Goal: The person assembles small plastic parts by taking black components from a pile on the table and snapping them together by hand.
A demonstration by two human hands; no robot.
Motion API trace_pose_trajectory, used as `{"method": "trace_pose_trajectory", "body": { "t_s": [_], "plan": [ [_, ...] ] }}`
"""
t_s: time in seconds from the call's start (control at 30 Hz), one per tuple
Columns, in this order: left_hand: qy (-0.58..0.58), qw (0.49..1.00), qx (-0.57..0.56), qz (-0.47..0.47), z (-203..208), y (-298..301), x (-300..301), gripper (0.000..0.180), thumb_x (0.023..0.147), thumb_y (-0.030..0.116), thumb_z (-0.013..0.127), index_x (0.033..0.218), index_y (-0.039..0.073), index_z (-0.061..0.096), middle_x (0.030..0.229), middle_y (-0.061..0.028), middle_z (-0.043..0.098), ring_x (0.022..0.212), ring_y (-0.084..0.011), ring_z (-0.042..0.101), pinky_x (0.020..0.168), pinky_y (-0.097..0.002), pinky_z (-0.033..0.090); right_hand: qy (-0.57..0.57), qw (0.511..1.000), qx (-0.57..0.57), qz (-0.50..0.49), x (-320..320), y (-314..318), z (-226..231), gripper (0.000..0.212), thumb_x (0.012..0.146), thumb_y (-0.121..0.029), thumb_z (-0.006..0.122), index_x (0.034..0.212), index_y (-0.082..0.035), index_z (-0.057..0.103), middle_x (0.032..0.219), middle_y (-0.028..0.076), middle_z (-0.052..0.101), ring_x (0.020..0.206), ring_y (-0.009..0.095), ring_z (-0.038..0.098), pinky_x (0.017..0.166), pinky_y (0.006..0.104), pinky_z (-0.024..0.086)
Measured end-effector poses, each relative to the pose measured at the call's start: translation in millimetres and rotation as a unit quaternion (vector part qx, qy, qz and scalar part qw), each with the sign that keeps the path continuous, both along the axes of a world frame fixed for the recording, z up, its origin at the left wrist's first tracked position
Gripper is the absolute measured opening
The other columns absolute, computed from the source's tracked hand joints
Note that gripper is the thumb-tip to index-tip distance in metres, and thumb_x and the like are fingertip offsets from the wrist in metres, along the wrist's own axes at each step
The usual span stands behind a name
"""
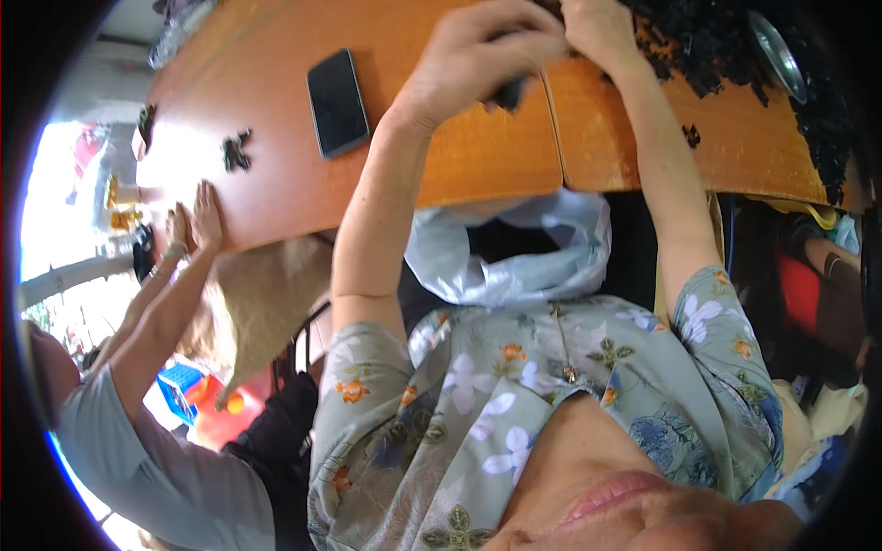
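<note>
Dark object [508, 92] sat gripped in the left hand [473, 60]; right hand [597, 32] clutched black crinkly material [707, 46] on the glossy orange table [276, 165].

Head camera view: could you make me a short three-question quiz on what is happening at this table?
1. True or false: the phone lies flat on the table and no hand touches it.
2. What does the left hand grip?
3. Which hand reaches into the black pile? A. left hand B. right hand C. a co-worker's hand
Key: 1 true; 2 a small dark object, kind unclear; 3 B.
</note>
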State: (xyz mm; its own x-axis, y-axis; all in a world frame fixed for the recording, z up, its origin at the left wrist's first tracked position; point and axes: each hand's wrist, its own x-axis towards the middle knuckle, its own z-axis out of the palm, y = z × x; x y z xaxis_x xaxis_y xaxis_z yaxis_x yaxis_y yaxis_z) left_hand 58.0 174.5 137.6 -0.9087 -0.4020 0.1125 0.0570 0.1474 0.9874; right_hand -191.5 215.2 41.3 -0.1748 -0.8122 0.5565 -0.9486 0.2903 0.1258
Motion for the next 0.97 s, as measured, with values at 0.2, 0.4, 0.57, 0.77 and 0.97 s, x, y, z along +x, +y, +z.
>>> {"method": "trace_pose_trajectory", "body": {
  "t_s": [0.2, 0.4, 0.57, 0.77, 0.97],
  "plan": [
    [-0.080, 0.851, -0.487, -0.179, -83, 113, 39, 0.018, 0.082, 0.019, 0.067, 0.087, 0.003, 0.060, 0.085, -0.0149, 0.063, 0.063, -0.0321, 0.063, 0.055, -0.0428, 0.052, -0.021, 0.990, -0.140, 0.016, -7, 8, 9, 0.018, 0.094, -0.009, 0.055, 0.110, -0.002, 0.060, 0.103, 0.017, 0.056, 0.085, 0.036, 0.062, 0.072, 0.0435, 0.052],
    [-0.149, 0.843, -0.512, -0.070, -171, 119, 65, 0.030, 0.084, 0.027, 0.068, 0.101, 0.003, 0.062, 0.105, -0.0142, 0.063, 0.097, -0.0324, 0.063, 0.080, -0.0423, 0.054, -0.215, 0.935, -0.189, 0.209, 28, 23, 50, 0.027, 0.096, -0.014, 0.059, 0.120, -0.003, 0.059, 0.111, 0.019, 0.059, 0.092, 0.034, 0.064, 0.077, 0.0415, 0.053],
    [-0.123, 0.872, -0.470, -0.054, -159, 123, 76, 0.042, 0.086, 0.027, 0.067, 0.121, 0.004, 0.062, 0.120, -0.0131, 0.064, 0.110, -0.0327, 0.062, 0.088, -0.0424, 0.053, -0.574, 0.699, -0.156, 0.397, 120, 108, 126, 0.023, 0.094, -0.015, 0.059, 0.109, 0.002, 0.064, 0.095, 0.013, 0.066, 0.072, 0.018, 0.063, 0.063, 0.0274, 0.052],
    [-0.015, 0.963, -0.250, -0.096, -71, 125, 73, 0.022, 0.082, 0.018, 0.070, 0.098, 0.003, 0.069, 0.088, -0.0161, 0.067, 0.080, -0.0344, 0.066, 0.072, -0.0454, 0.053, -0.535, 0.649, -0.161, 0.516, 155, 168, 151, 0.020, 0.093, -0.011, 0.062, 0.108, 0.002, 0.059, 0.095, 0.020, 0.063, 0.067, 0.022, 0.063, 0.060, 0.0296, 0.056],
    [0.053, 0.973, -0.225, 0.006, -42, 100, 69, 0.014, 0.081, 0.009, 0.074, 0.093, 0.003, 0.071, 0.085, -0.0146, 0.069, 0.077, -0.0300, 0.068, 0.068, -0.0373, 0.054, -0.440, 0.698, -0.138, 0.547, 153, 171, 173, 0.045, 0.093, -0.032, 0.068, 0.122, -0.003, 0.050, 0.094, 0.019, 0.057, 0.063, 0.020, 0.058, 0.060, 0.0322, 0.060]
  ]
}}
